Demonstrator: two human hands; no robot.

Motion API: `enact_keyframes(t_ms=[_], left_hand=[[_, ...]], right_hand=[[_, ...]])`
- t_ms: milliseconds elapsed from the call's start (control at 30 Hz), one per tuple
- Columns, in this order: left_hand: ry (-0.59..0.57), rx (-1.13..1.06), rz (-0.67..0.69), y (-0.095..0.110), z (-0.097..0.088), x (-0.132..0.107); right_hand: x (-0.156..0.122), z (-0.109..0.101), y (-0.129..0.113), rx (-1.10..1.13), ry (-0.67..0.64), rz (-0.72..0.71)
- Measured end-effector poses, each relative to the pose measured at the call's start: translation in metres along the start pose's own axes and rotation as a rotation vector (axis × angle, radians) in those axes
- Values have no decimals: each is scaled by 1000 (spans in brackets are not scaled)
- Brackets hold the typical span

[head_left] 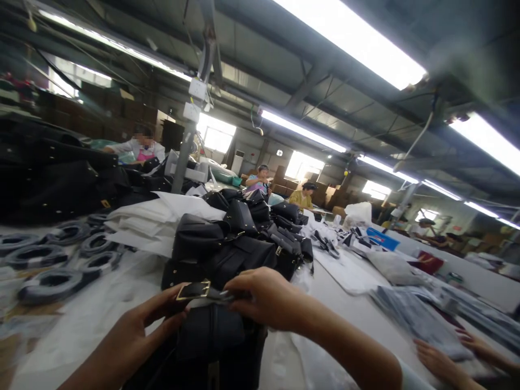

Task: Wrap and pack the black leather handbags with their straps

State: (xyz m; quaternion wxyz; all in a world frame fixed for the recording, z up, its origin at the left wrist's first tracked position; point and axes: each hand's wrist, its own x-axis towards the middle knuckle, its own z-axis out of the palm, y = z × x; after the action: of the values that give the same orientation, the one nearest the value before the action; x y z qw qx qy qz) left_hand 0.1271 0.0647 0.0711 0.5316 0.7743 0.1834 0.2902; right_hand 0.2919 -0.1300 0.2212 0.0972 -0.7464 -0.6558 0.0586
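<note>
1. The black bag (pixel 215 338) stands near me on the tabletop (pixel 337 314), with its gold buckle (pixel 194 291) on top.
2. My left grip (pixel 142 325) pinches the buckle; my right grip (pixel 264 295) is closed on the strap (pixel 221 296) beside it.
3. I judge it best to keep the strap flat and pull evenly.
4. The bag pile (pixel 235 244) lies just beyond, and another person's hand (pixel 436 360) is at near right.

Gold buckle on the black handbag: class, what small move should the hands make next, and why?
Probably the right hand should draw the strap through the gold buckle while the left hand steadies that buckle; each hand grips its part atop the black handbag.
</note>
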Motion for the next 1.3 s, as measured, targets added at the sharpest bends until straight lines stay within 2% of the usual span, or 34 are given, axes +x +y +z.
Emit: enact_keyframes(t_ms=[100, 233, 367, 533, 600, 667, 767, 833, 933, 1033, 1133, 1200, 1300], left_hand=[[3, -85, 21, 18, 4, 3], [-33, -170, 60, 29, 3, 8], [-65, -220, 60, 27, 0, 10], [-63, -282, 38, 29, -2, 12], [-79, -250, 37, 31, -6, 14], [-110, -204, 42, 33, -10, 17], [-178, -192, 53, 30, -12, 20], [-234, -251, 82, 27, -9, 22], [-315, -317, 117, 25, -1, 24], [-230, -274, 121, 28, 5, 25], [-123, -316, 85, 32, 6, 21], [-83, -343, 18, 32, 5, 17], [-27, -345, -82, 27, 2, 14]], right_hand=[[11, 1, 1, 1, 194, -73], [24, 9, 2, 70, 308, -180], [40, 22, 1, 59, 383, -306], [49, 33, 0, -119, 379, -431], [45, 33, 2, -154, 381, -384], [39, 32, 4, -152, 372, -270], [32, 28, 5, -153, 286, -126], [34, 26, 2, -215, 224, -143], [47, 26, -8, -352, 173, -258], [59, 25, -17, -427, 142, -348], [58, 19, -19, -340, 158, -388], [47, 13, -12, -231, 203, -344], [25, 8, 13, -110, 248, -132]])
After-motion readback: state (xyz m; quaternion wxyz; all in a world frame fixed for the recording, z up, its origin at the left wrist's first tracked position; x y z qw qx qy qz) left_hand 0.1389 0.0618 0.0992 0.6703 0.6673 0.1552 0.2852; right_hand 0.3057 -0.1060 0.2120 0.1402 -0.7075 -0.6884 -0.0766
